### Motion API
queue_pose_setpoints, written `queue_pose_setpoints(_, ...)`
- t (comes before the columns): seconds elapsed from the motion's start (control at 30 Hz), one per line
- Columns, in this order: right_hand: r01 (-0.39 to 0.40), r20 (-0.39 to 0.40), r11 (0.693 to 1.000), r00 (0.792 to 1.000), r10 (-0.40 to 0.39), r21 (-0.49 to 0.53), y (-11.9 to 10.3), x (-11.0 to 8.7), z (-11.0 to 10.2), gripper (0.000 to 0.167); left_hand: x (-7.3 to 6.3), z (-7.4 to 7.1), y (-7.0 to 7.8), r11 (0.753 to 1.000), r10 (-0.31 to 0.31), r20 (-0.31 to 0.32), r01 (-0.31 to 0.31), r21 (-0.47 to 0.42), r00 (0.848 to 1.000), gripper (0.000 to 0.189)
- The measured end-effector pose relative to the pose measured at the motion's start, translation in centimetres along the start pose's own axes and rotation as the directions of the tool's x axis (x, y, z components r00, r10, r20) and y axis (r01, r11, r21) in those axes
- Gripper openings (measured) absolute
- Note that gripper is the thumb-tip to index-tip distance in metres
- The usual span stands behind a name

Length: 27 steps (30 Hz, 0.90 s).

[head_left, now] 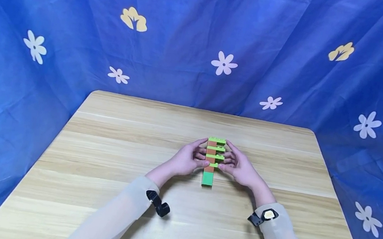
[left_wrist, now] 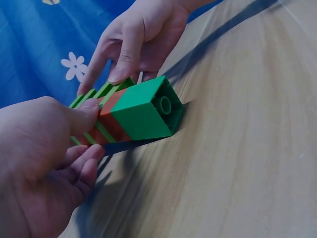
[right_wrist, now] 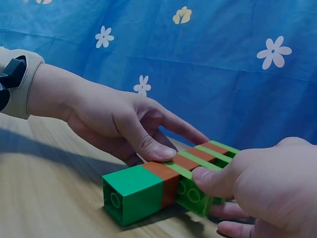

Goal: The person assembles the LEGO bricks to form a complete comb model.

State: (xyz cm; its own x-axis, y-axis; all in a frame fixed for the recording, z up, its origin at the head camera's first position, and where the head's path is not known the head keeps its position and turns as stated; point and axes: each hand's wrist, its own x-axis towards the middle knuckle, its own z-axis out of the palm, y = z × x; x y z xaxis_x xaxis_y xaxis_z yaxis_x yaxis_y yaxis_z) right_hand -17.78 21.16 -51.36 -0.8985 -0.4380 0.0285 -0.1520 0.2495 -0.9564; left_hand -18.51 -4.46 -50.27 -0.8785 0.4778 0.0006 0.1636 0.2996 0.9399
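A toy brick stack (head_left: 209, 168) lies lengthwise, close over the table, between both hands. Its near end is a green brick (right_wrist: 133, 193) with a hollow, tubed underside facing the person. Beyond that, orange bricks (left_wrist: 113, 119) alternate with several lime-green plates (head_left: 220, 157) that jut out to the right like comb teeth. My left hand (head_left: 185, 160) grips the stack's left side, thumb on top and index finger at the far end. From the right, my right hand (head_left: 242, 169) pinches the protruding plates, its thumb (right_wrist: 208, 181) on the nearest one.
A wood-grain table (head_left: 121, 135) spreads under the hands, with rounded far corners. Blue cloth (head_left: 188, 27) printed with flowers hangs behind and along both sides. Black straps with small devices sit on the left wrist (head_left: 157, 203) and right wrist (head_left: 265, 216).
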Motion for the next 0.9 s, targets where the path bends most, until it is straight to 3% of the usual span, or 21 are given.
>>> queue_pose_setpoints(0.43, -0.126, 0.008, 0.991, 0.992, 0.126, -0.034, -0.42, 0.25, 0.03, 0.094, 0.39, -0.1, -0.32, 0.999, -0.038, 0.011, 0.038, -0.014, 0.999, 0.085)
queue_pose_setpoints(0.9, -0.127, 0.0, 0.992, 0.992, 0.127, -0.022, -0.37, 0.47, 0.09, 0.093, 0.48, -0.26, -0.08, 0.997, -0.076, 0.014, 0.076, 0.023, 0.997, 0.082)
